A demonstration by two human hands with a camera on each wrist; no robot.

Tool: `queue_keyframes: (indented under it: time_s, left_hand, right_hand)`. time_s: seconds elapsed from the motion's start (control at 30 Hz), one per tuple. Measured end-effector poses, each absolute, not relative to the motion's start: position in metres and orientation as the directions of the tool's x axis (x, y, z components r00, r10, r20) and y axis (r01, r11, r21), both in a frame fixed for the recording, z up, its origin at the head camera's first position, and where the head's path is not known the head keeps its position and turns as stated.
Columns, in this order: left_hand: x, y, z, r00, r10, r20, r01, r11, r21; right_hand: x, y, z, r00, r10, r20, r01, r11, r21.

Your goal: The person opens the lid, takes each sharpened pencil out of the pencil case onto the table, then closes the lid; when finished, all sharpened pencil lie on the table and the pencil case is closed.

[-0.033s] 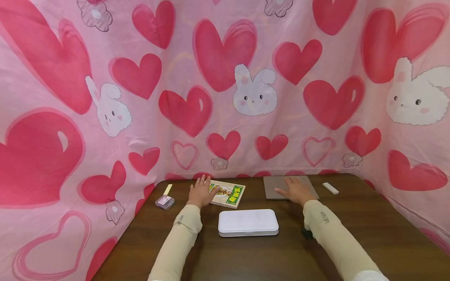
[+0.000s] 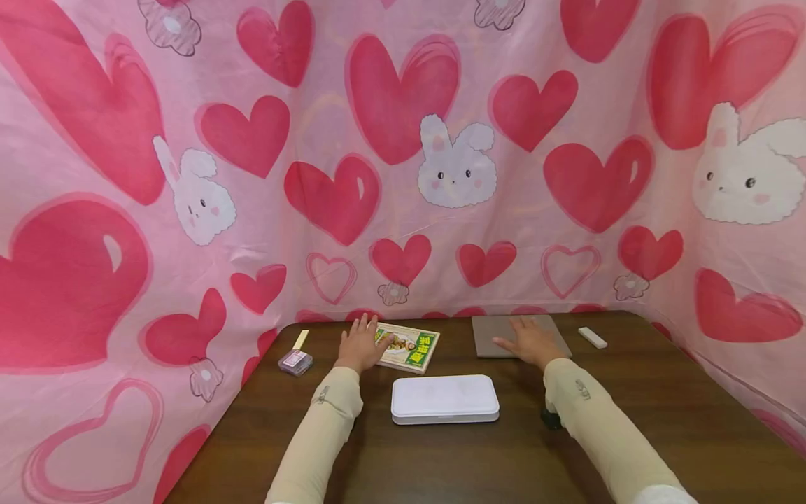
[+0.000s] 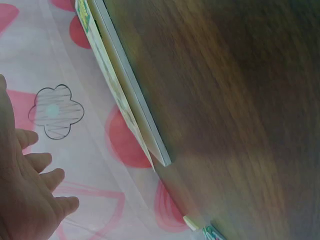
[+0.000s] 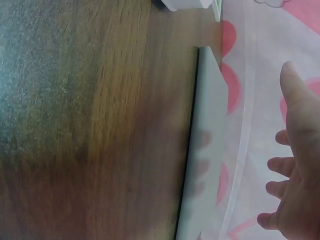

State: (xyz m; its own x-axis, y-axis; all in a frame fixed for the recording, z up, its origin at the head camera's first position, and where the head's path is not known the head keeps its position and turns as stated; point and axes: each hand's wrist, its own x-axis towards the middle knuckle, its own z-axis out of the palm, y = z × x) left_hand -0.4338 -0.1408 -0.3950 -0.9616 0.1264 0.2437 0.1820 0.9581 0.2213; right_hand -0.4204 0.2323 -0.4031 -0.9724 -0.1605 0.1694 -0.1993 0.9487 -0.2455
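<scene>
Two bare hands reach out over the dark wooden table (image 2: 434, 462), fingers straight and a little spread, and neither has hold of anything. From where I stand, the left hand (image 2: 361, 346) hovers by the near-left end of a green-and-cream book (image 2: 417, 350), covering part of it from above; its wrist view shows a gap between fingers and cover. The right hand (image 2: 530, 342) hangs over a flat grey slab (image 2: 492, 339), casting finger shadows onto it without touching. Between the two forearms, closer to the person, lies a closed white case (image 2: 444, 397), well apart from both hands. Off beyond the left hand sit a small purplish box (image 2: 295, 362) and a yellow strip (image 2: 301, 340); right of the slab lies a white bar (image 2: 592, 338).
</scene>
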Motion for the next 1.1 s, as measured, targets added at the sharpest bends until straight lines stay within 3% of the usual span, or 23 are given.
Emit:
queue_keyframes:
  time_s: [0.13,0.33,0.67,0.87,1.1]
  left_hand:
    - [-0.434,-0.139,-0.396,-0.958,0.143,0.251,0.200,0.954,0.222]
    - [-0.429,-0.134,-0.396,-0.935,0.214,0.284,0.275,0.942,0.194]
    - [-0.395,-0.117,-0.414,-0.906,0.419,0.062,0.420,0.870,0.260]
    - [-0.378,-0.110,-0.423,-0.867,0.498,-0.009,0.486,0.850,0.201]
    - [-0.368,-0.110,-0.428,-0.835,0.549,-0.041,0.539,0.831,0.138]
  right_hand:
    - [-0.418,0.230,-0.403,-0.969,-0.173,0.176,-0.218,0.935,-0.280]
    - [-0.411,0.218,-0.404,-0.930,-0.279,0.241,-0.349,0.876,-0.332]
    - [-0.378,0.190,-0.420,-0.891,-0.445,0.095,-0.447,0.815,-0.369]
    - [-0.366,0.181,-0.428,-0.845,-0.527,0.092,-0.529,0.799,-0.286]
    - [-0.363,0.181,-0.435,-0.854,-0.517,0.055,-0.505,0.801,-0.322]
